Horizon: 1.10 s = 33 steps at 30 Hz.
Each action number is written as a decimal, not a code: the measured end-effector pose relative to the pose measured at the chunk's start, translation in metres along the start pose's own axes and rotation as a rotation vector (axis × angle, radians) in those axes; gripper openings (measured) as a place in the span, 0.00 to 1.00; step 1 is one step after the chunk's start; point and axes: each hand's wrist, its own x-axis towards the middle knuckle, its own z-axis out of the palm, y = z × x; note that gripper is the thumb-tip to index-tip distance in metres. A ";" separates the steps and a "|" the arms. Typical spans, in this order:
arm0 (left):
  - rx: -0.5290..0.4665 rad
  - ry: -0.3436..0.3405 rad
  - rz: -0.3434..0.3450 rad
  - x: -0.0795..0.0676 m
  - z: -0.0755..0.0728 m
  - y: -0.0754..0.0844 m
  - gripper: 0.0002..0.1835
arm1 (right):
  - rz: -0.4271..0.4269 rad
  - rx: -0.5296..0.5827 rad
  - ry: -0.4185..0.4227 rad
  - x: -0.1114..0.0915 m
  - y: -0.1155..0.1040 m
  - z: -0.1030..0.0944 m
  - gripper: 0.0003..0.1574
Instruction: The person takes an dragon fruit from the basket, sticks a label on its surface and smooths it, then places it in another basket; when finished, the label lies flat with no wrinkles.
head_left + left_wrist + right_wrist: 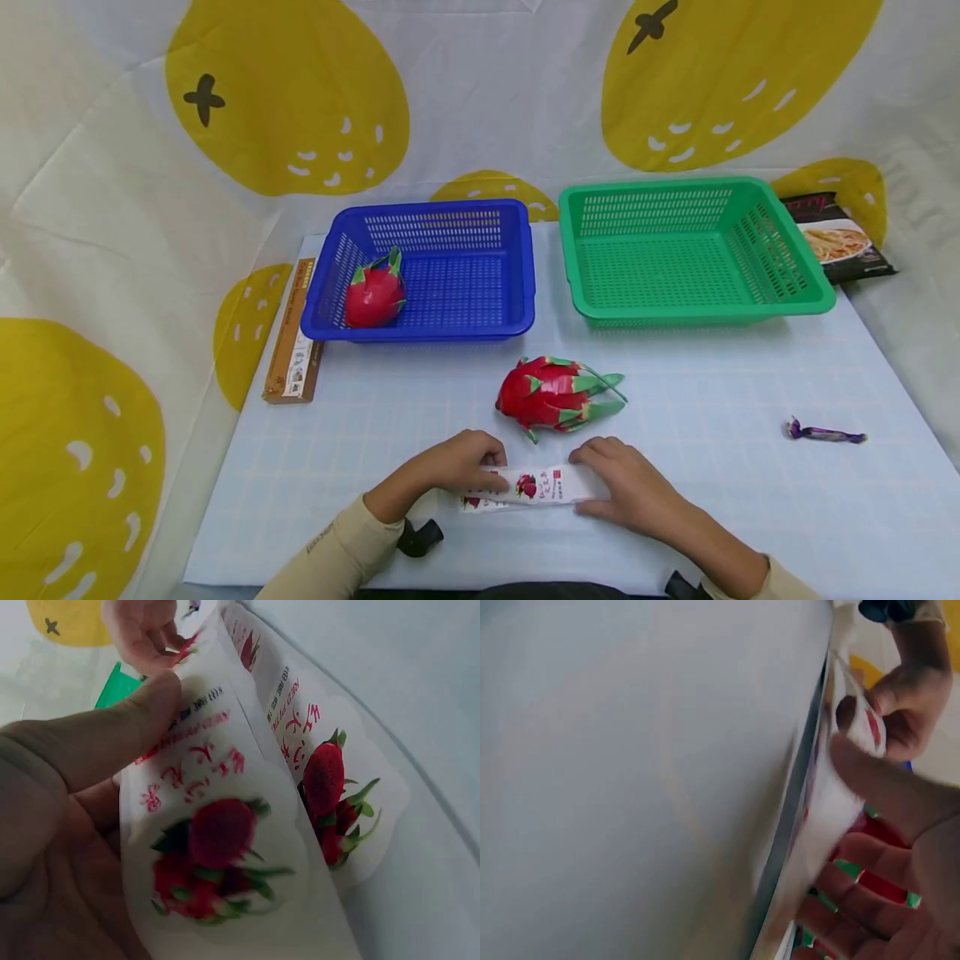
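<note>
A white strip of stickers [542, 485], printed with red dragon fruit and lettering, is folded or doubled near the table's front edge. My left hand [467, 463] pinches its left part, thumb on the printed face and fingers behind, as the left wrist view shows. At the right end, my right hand [626, 483] holds the strip between thumb and fingers. In the right wrist view, the thumb [885, 784] lies against the paper's edge. Just beyond the strip lies a dragon fruit [551, 393], red with green scales, its leafy end pointing right.
A blue basket [420, 335] at the back left holds another dragon fruit [374, 298]. Beside it stands a green basket [705, 310]. A brown box [292, 337] lies at left, a black food packet [843, 242] at back right, and a purple-wrapped stick [827, 433] at right.
</note>
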 end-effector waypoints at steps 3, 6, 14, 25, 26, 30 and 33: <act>-0.073 -0.093 0.010 0.001 -0.002 0.000 0.05 | -0.106 0.018 0.104 0.003 -0.006 0.002 0.33; -0.120 -0.153 0.047 0.003 -0.002 0.004 0.06 | -0.258 -0.005 0.253 0.007 -0.018 0.004 0.26; -0.272 -0.188 0.154 0.009 0.005 0.016 0.07 | -0.309 -0.068 0.259 0.014 -0.035 0.009 0.22; -0.308 -0.195 0.187 0.013 0.009 0.019 0.08 | -0.274 0.070 0.117 0.012 -0.031 0.007 0.09; -0.308 -0.193 0.183 0.013 0.009 0.018 0.08 | -0.272 0.083 0.106 0.012 -0.030 0.007 0.08; -0.311 -0.196 0.172 0.013 0.007 0.018 0.08 | -0.267 0.126 0.066 0.013 -0.029 0.005 0.06; -0.294 -0.198 0.180 0.013 0.004 0.019 0.08 | -0.267 0.171 0.036 0.015 -0.027 0.002 0.05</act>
